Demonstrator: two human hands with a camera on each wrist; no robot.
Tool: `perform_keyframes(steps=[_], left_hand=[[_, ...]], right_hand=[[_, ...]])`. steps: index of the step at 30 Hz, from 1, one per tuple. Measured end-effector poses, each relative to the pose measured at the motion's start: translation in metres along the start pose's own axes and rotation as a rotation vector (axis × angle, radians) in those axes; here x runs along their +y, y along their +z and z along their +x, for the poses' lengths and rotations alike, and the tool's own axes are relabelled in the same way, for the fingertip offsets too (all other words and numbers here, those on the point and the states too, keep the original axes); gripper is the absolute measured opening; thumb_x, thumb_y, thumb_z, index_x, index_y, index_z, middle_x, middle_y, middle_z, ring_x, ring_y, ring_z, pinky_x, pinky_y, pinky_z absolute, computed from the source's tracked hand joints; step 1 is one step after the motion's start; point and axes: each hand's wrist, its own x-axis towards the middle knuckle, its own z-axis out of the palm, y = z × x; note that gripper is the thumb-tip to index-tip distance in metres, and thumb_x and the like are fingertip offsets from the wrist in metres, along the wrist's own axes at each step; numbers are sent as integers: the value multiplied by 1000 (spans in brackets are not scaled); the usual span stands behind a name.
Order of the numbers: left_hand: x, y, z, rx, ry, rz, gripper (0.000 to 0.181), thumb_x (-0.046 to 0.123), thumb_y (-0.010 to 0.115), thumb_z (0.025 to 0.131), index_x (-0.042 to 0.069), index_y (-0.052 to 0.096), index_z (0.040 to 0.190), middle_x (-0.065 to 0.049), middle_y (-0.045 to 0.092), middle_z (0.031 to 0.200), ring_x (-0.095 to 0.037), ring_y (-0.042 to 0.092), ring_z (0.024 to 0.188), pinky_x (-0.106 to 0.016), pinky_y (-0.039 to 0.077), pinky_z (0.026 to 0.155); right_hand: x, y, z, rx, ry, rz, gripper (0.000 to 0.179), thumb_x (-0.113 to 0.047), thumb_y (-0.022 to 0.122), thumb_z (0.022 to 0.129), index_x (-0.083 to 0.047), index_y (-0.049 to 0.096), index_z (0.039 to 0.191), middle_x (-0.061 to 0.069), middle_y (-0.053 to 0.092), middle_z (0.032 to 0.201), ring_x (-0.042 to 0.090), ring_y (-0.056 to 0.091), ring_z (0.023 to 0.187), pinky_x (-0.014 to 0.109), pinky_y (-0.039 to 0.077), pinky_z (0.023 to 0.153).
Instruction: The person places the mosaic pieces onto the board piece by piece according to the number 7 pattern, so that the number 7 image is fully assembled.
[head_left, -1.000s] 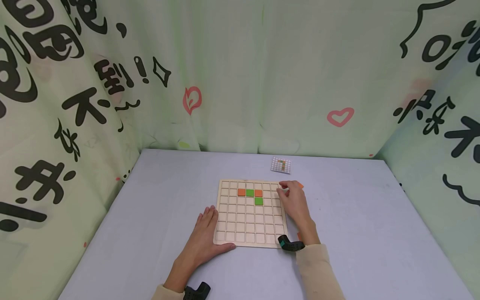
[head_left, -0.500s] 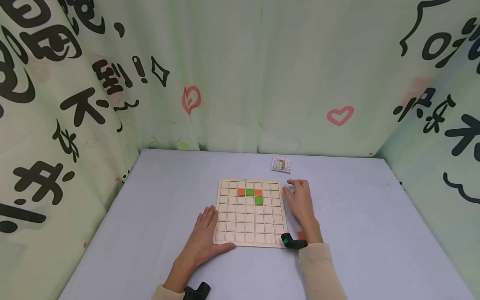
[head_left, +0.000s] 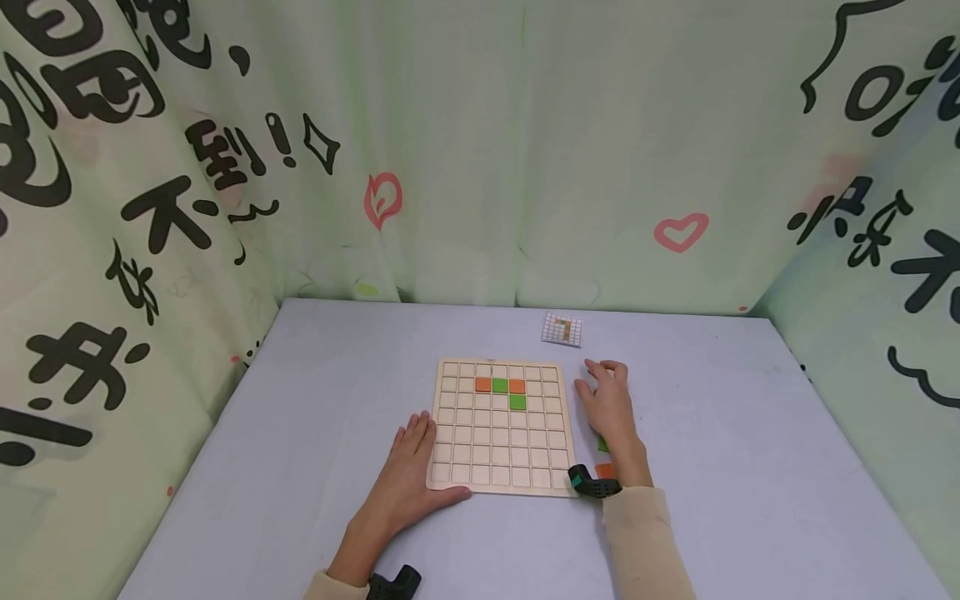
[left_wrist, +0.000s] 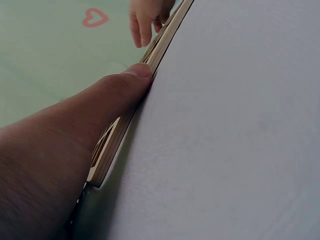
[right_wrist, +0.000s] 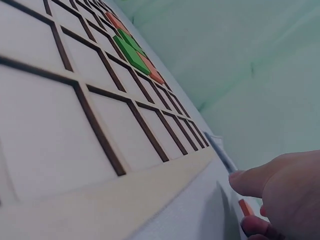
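A wooden grid board [head_left: 480, 454] lies flat with two orange tiles and two green tiles, one of them a green tile [head_left: 517, 402], set in its squares. My left hand [head_left: 411, 462] rests at its near left corner, fingers straight along the side and thumb [left_wrist: 137, 72] against the front edge. My right hand [head_left: 609, 404] is just right of the board, thumb and index finger apart and fingers loosely bent. In the right wrist view an orange tile [right_wrist: 245, 207] shows below the thumb, close to the fingertips; the hand hides it in the head view.
A small pattern card [head_left: 561, 329] lies behind the board. A green tile [head_left: 602, 444] and another orange tile [head_left: 605, 472] lie beside the board, partly hidden by the right wrist. A printed curtain [head_left: 585, 167] surrounds the white table [head_left: 735, 467].
My right hand has moved right, from over the board's far right corner to beside it, covering the loose orange tile there. The green tile by the wrist came into sight. My left hand stays still.
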Motion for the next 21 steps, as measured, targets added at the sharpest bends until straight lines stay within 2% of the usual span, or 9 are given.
perform_keyframes(steps=[3, 6, 8, 15, 21], left_hand=[[0, 0, 0, -1, -2, 1, 116, 68, 75, 74, -4, 32, 154, -21, 24, 165, -34, 18, 156, -50, 18, 128], [0, 0, 0, -2, -3, -2, 117, 68, 75, 73, -4, 32, 154, -21, 24, 165, -33, 18, 156, -50, 18, 128], [0, 0, 0, -3, -3, -1, 117, 69, 75, 73, -4, 31, 154, -21, 24, 165, -33, 18, 156, -50, 18, 128], [1, 0, -1, -2, -7, -2, 117, 68, 74, 74, -4, 31, 155, -20, 24, 165, -33, 17, 156, -50, 18, 128], [0, 0, -1, -2, -6, -2, 117, 69, 74, 74, -3, 31, 155, -20, 24, 165, -33, 17, 156, -50, 18, 128]], right_hand=[[-1, -2, 1, -29, 4, -33, 50, -20, 54, 103, 1, 46, 148, 27, 27, 157, 43, 51, 129, 55, 47, 107], [-1, -4, 2, -63, -1, -77, 49, -18, 53, 103, 3, 46, 147, 29, 25, 158, 46, 37, 142, 58, 37, 117], [-1, -4, 2, -76, -9, -95, 48, -17, 52, 103, 4, 47, 146, 30, 26, 158, 46, 32, 145, 58, 33, 119], [0, -2, 2, -35, -27, -67, 36, -6, 47, 104, 6, 58, 135, 31, 37, 146, 44, 44, 134, 55, 43, 113], [0, -2, 1, -10, -28, -51, 29, -4, 48, 103, 4, 64, 126, 27, 44, 135, 41, 51, 123, 54, 47, 108]])
